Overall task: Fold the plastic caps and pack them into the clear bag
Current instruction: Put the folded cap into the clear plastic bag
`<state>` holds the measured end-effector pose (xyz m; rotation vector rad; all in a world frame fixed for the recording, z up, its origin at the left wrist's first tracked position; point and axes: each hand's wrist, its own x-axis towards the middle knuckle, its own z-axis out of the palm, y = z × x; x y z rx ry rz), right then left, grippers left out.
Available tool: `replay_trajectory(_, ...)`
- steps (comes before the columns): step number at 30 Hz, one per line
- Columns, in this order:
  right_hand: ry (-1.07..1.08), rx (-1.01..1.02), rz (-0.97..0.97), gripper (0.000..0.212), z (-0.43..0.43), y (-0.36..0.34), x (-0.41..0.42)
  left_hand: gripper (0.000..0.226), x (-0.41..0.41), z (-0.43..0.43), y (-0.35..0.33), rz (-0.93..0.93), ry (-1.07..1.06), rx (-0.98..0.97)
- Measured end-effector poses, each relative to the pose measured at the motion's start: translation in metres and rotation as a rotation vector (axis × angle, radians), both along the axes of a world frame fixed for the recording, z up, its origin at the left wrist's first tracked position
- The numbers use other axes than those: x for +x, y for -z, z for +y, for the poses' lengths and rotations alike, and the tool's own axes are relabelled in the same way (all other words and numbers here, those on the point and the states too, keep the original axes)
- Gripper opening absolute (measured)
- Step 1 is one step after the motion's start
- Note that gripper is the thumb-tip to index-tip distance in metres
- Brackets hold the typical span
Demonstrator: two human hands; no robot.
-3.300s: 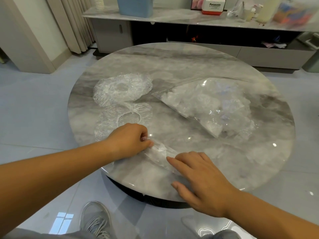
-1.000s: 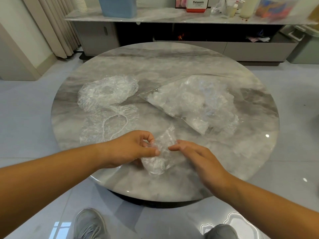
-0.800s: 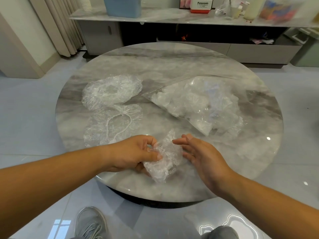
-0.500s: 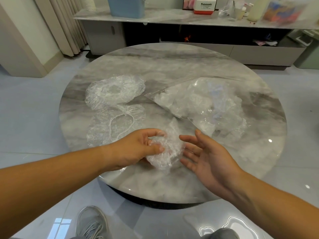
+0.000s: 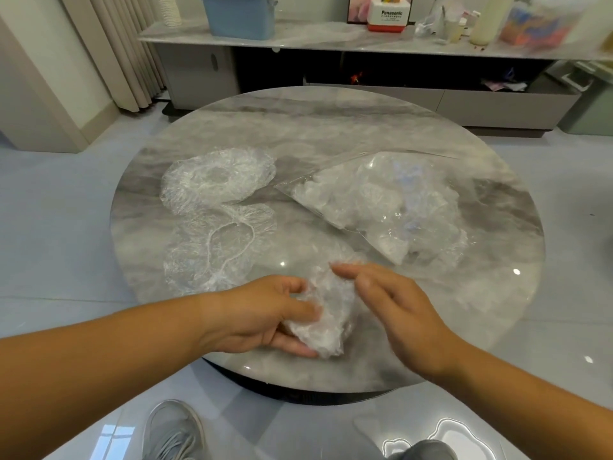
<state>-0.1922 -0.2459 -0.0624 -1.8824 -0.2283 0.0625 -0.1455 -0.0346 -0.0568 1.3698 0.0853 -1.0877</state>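
My left grip (image 5: 265,315) pinches the crumpled clear plastic cap (image 5: 330,315), right grip (image 5: 399,303) spread; I fear its elastic springing the fold open

Single view logged: the head camera, worn by the person, wide-angle. It looked forward and steeply down from above the near edge of the round desk (image 5: 331,127), so I saw the whole top, its rim bowed by the lens. Both forearms entered from the bottom corners. The left hand (image 5: 262,313) and right hand (image 5: 398,310) sat close under the lens, just below centre. A grey shoe (image 5: 172,429) on the floor (image 5: 49,227) showed at the bottom edge. Beyond the desk the view faced a low sideboard (image 5: 315,38) and a curtain (image 5: 122,44), both cut off at the top edge.
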Motion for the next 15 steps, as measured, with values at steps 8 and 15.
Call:
replay_trajectory(8, -0.283, -0.435, -0.439, 0.057, -0.007, 0.017, -0.011, 0.051, 0.018, 0.012, -0.008, 0.320, -0.072, -0.154)
replay_trajectory(15, -0.454, -0.628, -0.378, 0.083, -0.005, 0.022, -0.014, 0.056, 0.011, 0.006, -0.004, 0.103, -0.031, -0.045)
